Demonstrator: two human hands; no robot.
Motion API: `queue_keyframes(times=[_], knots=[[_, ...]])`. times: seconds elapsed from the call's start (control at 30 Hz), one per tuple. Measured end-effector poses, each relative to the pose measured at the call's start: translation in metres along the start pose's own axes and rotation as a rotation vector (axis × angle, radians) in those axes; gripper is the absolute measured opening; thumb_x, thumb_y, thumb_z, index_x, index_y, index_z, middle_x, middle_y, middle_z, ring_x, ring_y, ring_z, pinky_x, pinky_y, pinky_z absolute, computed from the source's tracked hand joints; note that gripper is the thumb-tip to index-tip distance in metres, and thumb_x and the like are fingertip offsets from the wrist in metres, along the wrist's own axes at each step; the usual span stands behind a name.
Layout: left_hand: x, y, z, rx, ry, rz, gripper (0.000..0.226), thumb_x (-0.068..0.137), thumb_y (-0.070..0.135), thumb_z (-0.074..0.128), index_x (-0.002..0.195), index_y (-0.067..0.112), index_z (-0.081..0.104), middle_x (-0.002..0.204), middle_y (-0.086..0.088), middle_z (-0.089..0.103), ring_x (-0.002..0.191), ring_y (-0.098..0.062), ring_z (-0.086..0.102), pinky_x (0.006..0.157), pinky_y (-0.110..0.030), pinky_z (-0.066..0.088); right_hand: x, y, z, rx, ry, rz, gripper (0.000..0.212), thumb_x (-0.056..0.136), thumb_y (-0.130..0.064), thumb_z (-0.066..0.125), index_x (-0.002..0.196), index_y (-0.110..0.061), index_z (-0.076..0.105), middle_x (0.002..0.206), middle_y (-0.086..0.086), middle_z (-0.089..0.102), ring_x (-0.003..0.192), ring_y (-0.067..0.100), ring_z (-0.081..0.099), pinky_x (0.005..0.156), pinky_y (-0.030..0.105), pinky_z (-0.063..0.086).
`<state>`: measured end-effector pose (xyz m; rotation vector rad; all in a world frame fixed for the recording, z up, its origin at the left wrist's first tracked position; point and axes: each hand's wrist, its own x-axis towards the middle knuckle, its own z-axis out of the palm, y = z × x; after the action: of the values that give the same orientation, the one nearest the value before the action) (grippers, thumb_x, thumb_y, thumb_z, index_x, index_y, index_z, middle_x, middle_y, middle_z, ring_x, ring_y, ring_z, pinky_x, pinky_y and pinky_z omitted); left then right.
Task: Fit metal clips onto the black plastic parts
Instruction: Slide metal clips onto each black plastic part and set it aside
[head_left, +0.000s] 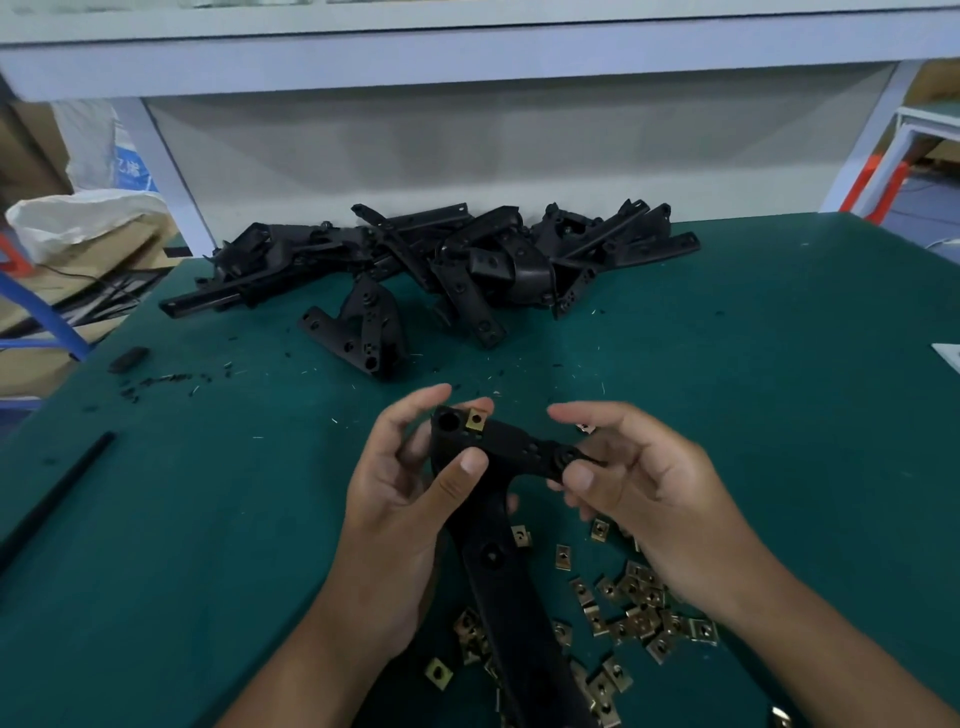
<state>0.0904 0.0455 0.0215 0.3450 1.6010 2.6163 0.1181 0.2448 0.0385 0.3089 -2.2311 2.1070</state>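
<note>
Hands meet over the green counter (779, 364): I see my left hand (410, 483) in a closed grip on the black plastic part (498, 457), thumb pressed on it, a brass metal clip (476, 420) seated by its fingertips. My right hand (644, 493) pinches the part's thin arm. Loose clips (639, 608) lie below that grip; a pile of black parts (441, 265) lies beyond both.

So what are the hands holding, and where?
Both hold one black plastic part: left hand grips its wide end by the fitted metal clip, right hand pinches the narrow arm's tip.
</note>
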Motion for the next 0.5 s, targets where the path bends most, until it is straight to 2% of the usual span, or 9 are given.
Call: queue_keyframes(times=[0.1,0.2,0.33,0.43,0.5], knots=[[0.002,0.003,-0.002,-0.061,-0.006,-0.009,0.043,0.08,0.018,0.074,0.12,0.03,0.066,0.124,-0.005,0.068,0.088,-0.023,0.071,0.068,-0.036,0.06,0.002,-0.001,-0.002,0.029,0.059,0.017,0.039,0.087,-0.064,0.064,0.114,-0.036,0.069,0.084,-0.01,0.068,0.079,0.01,0.065,0.07,0.023,0.052],[0.002,0.004,-0.004,-0.051,-0.01,-0.033,0.042,0.079,0.019,0.075,0.119,0.028,0.067,0.121,-0.007,0.069,0.087,-0.024,0.071,0.07,-0.037,0.06,0.005,0.002,-0.004,0.058,0.106,0.039,0.034,0.091,-0.051,0.058,0.111,-0.026,0.07,0.083,-0.008,0.068,0.076,0.011,0.063,0.066,0.023,0.05],[0.001,0.002,-0.002,-0.02,-0.026,-0.039,0.04,0.079,0.018,0.076,0.117,0.024,0.066,0.119,-0.008,0.068,0.094,-0.029,0.068,0.071,-0.041,0.06,0.004,0.007,-0.005,0.002,0.078,0.055,0.027,0.092,-0.05,0.051,0.105,-0.036,0.071,0.086,-0.01,0.069,0.077,0.01,0.065,0.067,0.022,0.051],[0.004,0.005,-0.003,-0.033,0.012,-0.015,0.041,0.081,0.015,0.076,0.12,0.023,0.065,0.123,-0.006,0.069,0.095,-0.027,0.07,0.072,-0.039,0.061,0.003,0.016,-0.006,-0.225,0.037,0.071,0.025,0.091,-0.055,0.049,0.106,-0.046,0.067,0.097,-0.017,0.073,0.088,0.0,0.066,0.073,0.014,0.05],[0.007,0.008,-0.007,-0.079,0.075,-0.008,0.045,0.085,0.012,0.071,0.128,0.023,0.061,0.124,-0.002,0.07,0.097,-0.02,0.071,0.073,-0.035,0.061,0.001,0.022,-0.006,-0.557,-0.089,0.054,0.032,0.09,-0.061,0.051,0.117,-0.047,0.062,0.108,-0.027,0.066,0.104,-0.005,0.06,0.081,0.012,0.048]])
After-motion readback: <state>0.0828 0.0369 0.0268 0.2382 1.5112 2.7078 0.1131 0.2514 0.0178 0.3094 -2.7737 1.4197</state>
